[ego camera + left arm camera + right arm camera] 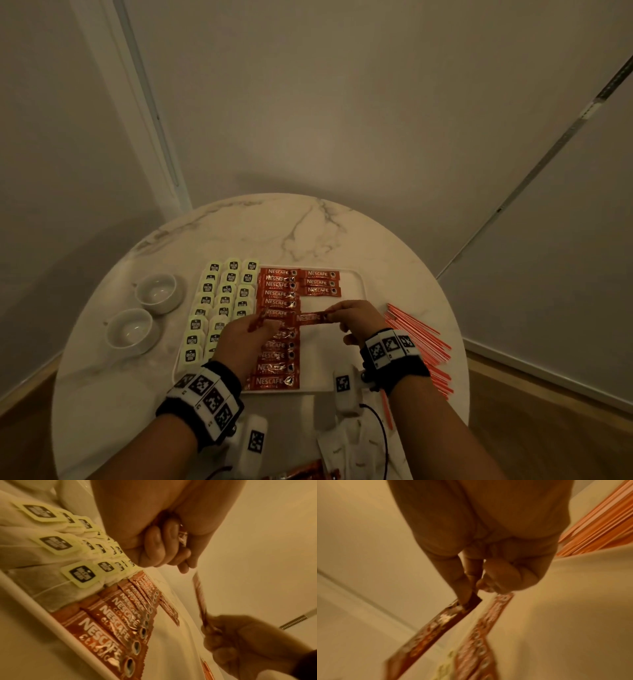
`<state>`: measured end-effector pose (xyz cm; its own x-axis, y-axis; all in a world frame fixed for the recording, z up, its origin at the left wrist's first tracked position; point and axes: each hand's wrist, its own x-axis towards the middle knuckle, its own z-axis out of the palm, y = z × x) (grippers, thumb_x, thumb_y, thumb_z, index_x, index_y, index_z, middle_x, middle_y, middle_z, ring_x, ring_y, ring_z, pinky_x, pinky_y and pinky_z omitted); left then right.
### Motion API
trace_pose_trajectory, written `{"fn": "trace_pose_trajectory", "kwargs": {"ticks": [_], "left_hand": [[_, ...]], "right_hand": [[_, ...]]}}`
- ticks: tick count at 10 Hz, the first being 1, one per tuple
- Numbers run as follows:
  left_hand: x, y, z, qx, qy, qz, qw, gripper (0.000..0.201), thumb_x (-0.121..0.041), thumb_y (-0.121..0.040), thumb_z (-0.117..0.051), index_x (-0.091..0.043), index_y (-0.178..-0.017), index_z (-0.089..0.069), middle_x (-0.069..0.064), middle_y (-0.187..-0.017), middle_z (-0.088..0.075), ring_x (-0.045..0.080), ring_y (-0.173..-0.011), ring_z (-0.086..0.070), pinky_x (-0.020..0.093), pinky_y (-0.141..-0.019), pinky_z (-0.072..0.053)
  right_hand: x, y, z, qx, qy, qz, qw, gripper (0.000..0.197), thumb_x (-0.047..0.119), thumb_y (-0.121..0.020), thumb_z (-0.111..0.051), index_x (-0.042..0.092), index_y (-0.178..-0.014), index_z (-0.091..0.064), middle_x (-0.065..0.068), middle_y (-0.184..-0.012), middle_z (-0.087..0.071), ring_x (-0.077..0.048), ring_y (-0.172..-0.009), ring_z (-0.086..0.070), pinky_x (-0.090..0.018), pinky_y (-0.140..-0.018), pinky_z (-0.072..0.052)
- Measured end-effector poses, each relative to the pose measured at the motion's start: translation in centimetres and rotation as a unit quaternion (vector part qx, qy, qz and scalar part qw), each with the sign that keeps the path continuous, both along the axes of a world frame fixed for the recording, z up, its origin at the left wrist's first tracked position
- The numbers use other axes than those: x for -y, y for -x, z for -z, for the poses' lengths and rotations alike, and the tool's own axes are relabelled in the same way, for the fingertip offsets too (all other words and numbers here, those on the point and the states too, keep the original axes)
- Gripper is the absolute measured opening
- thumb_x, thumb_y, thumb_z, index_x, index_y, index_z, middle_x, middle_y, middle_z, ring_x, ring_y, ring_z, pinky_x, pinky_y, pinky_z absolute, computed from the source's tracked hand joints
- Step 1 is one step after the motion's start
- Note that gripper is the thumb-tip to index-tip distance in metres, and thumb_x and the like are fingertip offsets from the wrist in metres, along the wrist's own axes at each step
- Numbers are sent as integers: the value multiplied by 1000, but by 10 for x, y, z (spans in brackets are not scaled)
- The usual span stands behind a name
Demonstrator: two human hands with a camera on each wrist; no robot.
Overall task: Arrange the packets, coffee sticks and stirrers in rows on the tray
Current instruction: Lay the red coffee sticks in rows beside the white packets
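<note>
Over the tray (356, 308), mid-right: both hands up, one coffee stick (310, 317) pinched off the surface.

Right hand (356, 320) reaches in from the tray's right side, thumb and forefinger grip closed on the stick's right end; stick is level, lifted, just below the three sticks of the short second column (322, 282). Left hand (245, 339) hovers above the full first column (278, 329), fingers curled round a few more sticks (257, 320). Tea bags (222, 301) fill the tray's left part in three columns. Bare tray floor runs below the short column to the near rim. Stirrers (419, 337) lie on the surface just outside the right rim; two bowls (144, 311) left of the tray.
</note>
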<state>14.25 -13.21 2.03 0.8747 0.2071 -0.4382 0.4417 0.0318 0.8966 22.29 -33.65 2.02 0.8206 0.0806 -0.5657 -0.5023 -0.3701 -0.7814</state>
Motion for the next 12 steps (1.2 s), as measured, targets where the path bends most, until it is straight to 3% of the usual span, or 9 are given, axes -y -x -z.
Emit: {"fn": "trace_pose_trajectory", "kwargs": {"ticks": [1,2,3,4,5,6,7,10,12], "left_hand": [[-3,3,0,-10,2,-18,1000,14,-15,-92,-61,-4,-92,-69,11,-84,-75,19,-66,-70,23,-54,-50],[-4,9,-3,-8,14,-16,1000,15,-11,-94,-57,0,-90,-66,-3,-53,-66,5,-41,-59,12,-40,-41],[-6,13,-7,-1,12,-7,1000,15,-8,-95,-54,-5,-82,-62,-11,-41,-55,-2,-33,-48,11,-36,-36],[-12,15,-7,5,-7,-3,1000,19,-9,-94,-55,-9,-76,-62,-13,-43,-54,-2,-39,-47,18,-46,-36],[-20,16,-3,6,-40,-3,999,19,-14,-93,-57,-6,-79,-68,-12,-46,-51,9,-49,-43,25,-52,-33],[-24,18,-2,10,-46,-10,999,19,-14,-93,-58,0,-85,-67,-11,-46,-47,8,-48,-40,24,-50,-33],[-24,19,-2,15,-54,-8,998,20,-14,-93,-59,1,-84,-66,-10,-46,-47,5,-43,-40,24,-50,-34],[-14,27,-6,16,-25,0,1000,16,-10,-95,-55,-3,-86,-66,-12,-40,-50,-3,-36,-43,14,-42,-33],[-18,26,-6,10,-43,-1,999,18,-12,-94,-56,1,-86,-66,-11,-40,-45,0,-38,-38,18,-44,-30]], "right_hand": [[12,-14,6,-27,69,39,996,20,10,-89,-62,5,-106,-70,-4,-71,-54,-15,-58,-48,-25,-48,-42],[15,-27,17,-34,77,85,993,34,16,-89,-60,3,-120,-62,-5,-84,-63,-15,-64,-55,-26,-54,-48],[9,-36,22,14,195,14,981,31,16,-95,-53,6,-123,-61,-11,-116,-65,-21,-96,-63,-30,-83,-51],[5,-43,30,22,218,39,975,32,14,-94,-53,4,-123,-61,-15,-122,-63,-29,-113,-60,-30,-87,-48],[0,-41,32,61,313,-30,947,29,12,-92,-51,5,-119,-59,-14,-122,-60,-28,-108,-60,-31,-80,-47],[-5,-26,35,117,364,-97,919,31,16,-95,-45,14,-125,-53,-8,-128,-46,-27,-111,-53,-33,-89,-44],[-15,-3,40,153,420,-209,870,38,20,-93,-44,25,-130,-52,-3,-131,-43,-27,-119,-41,-38,-100,-39],[-28,5,50,126,416,-232,870,50,22,-89,-44,36,-137,-40,5,-146,-27,-30,-128,-29,-52,-103,-36],[-35,-4,46,111,422,-227,871,52,19,-86,-46,35,-136,-39,3,-147,-27,-31,-130,-28,-52,-102,-35]]}}
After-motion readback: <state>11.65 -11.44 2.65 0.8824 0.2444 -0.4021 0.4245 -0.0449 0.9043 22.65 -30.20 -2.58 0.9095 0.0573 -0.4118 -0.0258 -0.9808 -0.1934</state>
